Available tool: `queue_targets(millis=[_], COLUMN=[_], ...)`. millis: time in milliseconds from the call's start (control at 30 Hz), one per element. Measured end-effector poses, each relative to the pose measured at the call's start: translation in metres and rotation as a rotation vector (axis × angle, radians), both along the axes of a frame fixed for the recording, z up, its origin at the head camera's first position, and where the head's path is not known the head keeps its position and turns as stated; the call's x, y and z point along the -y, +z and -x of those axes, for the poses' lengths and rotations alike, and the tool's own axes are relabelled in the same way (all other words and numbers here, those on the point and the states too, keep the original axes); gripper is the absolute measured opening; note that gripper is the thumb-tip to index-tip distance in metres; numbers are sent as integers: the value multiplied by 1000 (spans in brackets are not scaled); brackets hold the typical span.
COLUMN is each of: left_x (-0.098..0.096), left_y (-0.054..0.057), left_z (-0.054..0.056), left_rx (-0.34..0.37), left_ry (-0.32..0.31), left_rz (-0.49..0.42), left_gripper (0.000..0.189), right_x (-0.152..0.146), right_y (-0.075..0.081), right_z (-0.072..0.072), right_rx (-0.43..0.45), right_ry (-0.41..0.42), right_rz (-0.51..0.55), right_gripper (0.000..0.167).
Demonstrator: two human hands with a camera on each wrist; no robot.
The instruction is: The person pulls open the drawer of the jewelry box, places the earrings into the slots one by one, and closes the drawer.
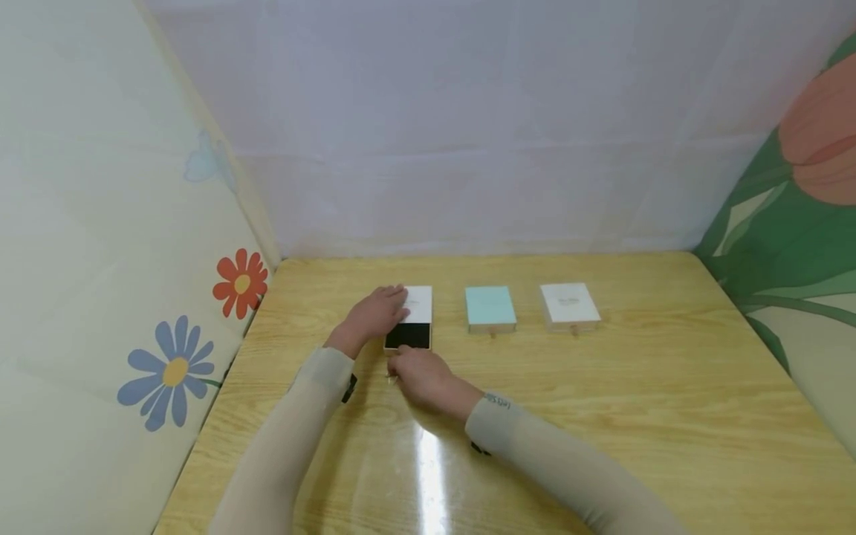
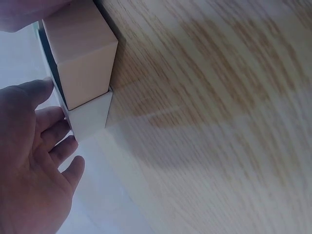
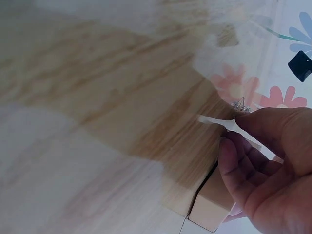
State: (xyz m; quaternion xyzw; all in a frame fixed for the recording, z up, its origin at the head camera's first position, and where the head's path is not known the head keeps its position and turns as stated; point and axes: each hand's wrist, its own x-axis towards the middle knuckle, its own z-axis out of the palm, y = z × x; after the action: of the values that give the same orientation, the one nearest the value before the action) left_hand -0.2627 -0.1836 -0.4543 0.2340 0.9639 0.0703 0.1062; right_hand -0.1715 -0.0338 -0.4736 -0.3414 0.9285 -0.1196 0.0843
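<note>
A white box [image 1: 419,301] with an open drawer [image 1: 409,336], dark inside and pale-walled, lies on the table. My left hand [image 1: 377,312] rests on the white top, fingers and thumb touching it; the left wrist view shows the fingers [image 2: 61,146] against the white sleeve [image 2: 90,117]. Just in front of the drawer, my right hand [image 1: 423,377] pinches a small shiny, wire-like trinket [image 3: 241,105] between thumb and forefinger. A white strip [image 3: 212,120] sticks out from the same pinch. Exactly what the trinket is cannot be made out.
To the right stand a mint-green box [image 1: 490,305] and another white box [image 1: 570,303], each with a small tab at its front. The wooden table [image 1: 635,416] meets a pale cloth backdrop [image 1: 481,148] behind and flowered panels at both sides.
</note>
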Motion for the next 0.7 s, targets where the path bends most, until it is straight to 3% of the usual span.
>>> queue_targets(millis=[700], left_x=[0], left_y=[2], left_z=[0], left_rx=[9], left_ry=[-6], left_rz=[-4], left_gripper=[56], right_x=[1], right_y=[0], right_z=[1], right_rx=[-13], right_ry=[3], right_rz=[-3], right_gripper=[16])
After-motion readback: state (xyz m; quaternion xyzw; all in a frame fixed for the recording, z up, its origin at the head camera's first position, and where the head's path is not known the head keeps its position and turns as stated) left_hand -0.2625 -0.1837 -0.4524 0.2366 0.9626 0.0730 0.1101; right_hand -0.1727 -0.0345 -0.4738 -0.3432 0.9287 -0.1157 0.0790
